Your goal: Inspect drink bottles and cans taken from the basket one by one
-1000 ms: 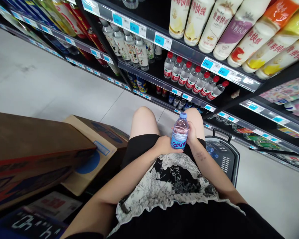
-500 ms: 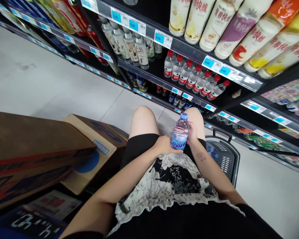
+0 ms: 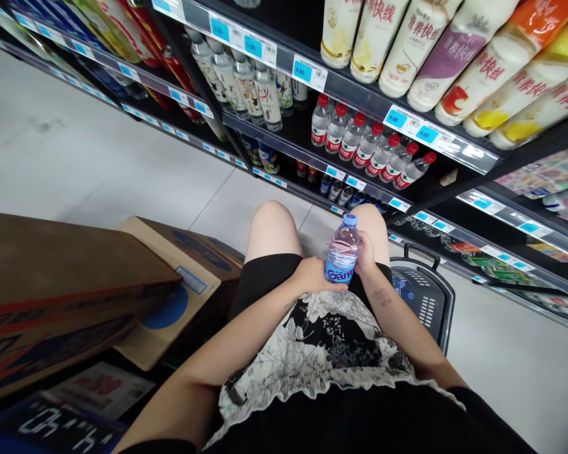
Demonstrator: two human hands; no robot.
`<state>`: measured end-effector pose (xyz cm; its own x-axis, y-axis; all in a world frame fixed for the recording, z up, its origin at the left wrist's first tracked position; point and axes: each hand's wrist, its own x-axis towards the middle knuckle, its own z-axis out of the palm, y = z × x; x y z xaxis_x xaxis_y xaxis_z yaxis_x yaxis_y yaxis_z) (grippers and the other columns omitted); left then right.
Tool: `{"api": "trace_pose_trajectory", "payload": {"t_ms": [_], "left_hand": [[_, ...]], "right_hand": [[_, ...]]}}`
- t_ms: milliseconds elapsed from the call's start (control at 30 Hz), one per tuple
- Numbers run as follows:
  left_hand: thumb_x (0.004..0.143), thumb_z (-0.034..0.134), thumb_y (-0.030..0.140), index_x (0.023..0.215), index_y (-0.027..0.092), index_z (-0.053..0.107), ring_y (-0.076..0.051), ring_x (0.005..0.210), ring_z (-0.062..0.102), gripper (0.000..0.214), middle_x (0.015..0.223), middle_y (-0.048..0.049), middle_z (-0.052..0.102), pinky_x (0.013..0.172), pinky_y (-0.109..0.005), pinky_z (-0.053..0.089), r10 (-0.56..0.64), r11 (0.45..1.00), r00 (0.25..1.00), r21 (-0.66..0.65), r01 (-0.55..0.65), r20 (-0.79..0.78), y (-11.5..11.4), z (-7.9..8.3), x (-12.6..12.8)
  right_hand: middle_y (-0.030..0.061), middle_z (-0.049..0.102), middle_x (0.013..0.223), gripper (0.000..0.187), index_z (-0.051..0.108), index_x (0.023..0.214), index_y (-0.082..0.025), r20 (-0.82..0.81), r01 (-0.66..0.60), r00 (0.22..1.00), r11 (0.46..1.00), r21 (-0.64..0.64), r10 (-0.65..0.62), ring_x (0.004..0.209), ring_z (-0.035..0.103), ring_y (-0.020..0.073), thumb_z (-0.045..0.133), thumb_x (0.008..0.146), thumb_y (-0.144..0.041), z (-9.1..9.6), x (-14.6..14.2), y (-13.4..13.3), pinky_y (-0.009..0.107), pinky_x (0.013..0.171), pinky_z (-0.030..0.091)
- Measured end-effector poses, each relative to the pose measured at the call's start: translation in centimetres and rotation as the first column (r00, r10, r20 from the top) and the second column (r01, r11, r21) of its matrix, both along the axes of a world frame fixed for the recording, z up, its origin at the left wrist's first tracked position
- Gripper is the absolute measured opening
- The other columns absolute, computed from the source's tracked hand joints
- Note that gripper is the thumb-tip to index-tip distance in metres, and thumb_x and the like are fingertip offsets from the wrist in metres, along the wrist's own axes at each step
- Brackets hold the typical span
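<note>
A small clear water bottle (image 3: pixel 343 251) with a blue cap and a blue label stands nearly upright over my lap, between my thighs. My left hand (image 3: pixel 316 275) holds its lower left side, with the fingers partly hidden behind the bottle and the thumb low near its base. On the other side, my right hand (image 3: pixel 366 253) grips it, fingers curled behind it. The cap is on the bottle.
Ahead, shelves hold a row of red-capped water bottles (image 3: pixel 373 148) and white drink bottles (image 3: pixel 419 47). A black shopping basket (image 3: pixel 426 296) with bottles in it stands on the floor at my right. Cardboard boxes (image 3: pixel 71 271) are at my left.
</note>
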<state>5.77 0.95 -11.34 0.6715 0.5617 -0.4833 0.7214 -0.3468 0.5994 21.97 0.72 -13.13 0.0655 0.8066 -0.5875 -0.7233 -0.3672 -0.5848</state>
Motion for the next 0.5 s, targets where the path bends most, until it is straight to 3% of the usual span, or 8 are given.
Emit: {"api": "trace_pose_trajectory", "payload": {"t_ms": [500], "left_hand": [[0.064,0.056,0.086,0.087,0.024,0.078,-0.03,0.083,0.072,0.07,0.085,-0.0084,0.076,0.071,-0.031,0.052,-0.001,1.0,1.0,0.006,0.001,0.007,0.01,0.03,-0.11]], "right_hand": [[0.0034,0.071,0.071,0.021,0.063,0.074,-0.023,0.007,0.012,1.0,1.0,-0.009,-0.012,0.094,0.069,0.0306,0.063,0.063,-0.041,-0.05,-0.13,-0.05,0.046,0.083,0.061]]}}
